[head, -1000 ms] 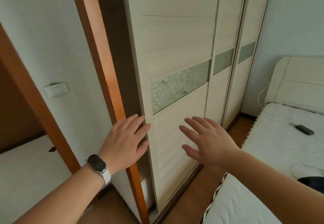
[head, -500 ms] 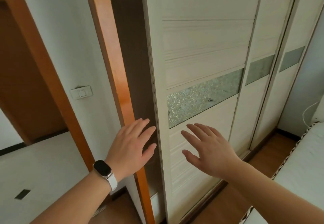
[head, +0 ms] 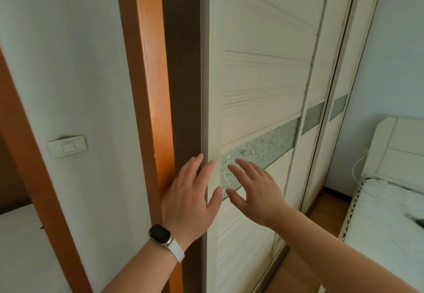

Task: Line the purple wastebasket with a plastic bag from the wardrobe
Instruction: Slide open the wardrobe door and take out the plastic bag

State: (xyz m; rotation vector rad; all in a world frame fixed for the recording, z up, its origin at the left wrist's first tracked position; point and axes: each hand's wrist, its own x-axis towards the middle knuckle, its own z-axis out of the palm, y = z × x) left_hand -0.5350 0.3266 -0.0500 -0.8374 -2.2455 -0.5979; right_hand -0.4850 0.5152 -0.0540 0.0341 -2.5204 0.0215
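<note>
A cream wardrobe point(head: 263, 81) with sliding doors and frosted glass bands fills the middle of the view. Its nearest door is closed. My left hand point(head: 190, 198), with a watch on the wrist, is spread flat at the door's left edge, fingertips by the dark gap beside it. My right hand point(head: 257, 191) is open with fingers apart, held in front of the glass band on the same door. Neither hand holds anything. No plastic bag and no purple wastebasket are in view.
An orange wooden door frame point(head: 149, 100) stands just left of the wardrobe, with a light switch point(head: 67, 147) on the white wall. A bed with a white mattress point(head: 387, 219) and headboard point(head: 397, 150) lies at the right, across a strip of wooden floor.
Both hands have come up and closer to the wardrobe door. My left hand has reached the door's left edge, and my view has shifted closer.
</note>
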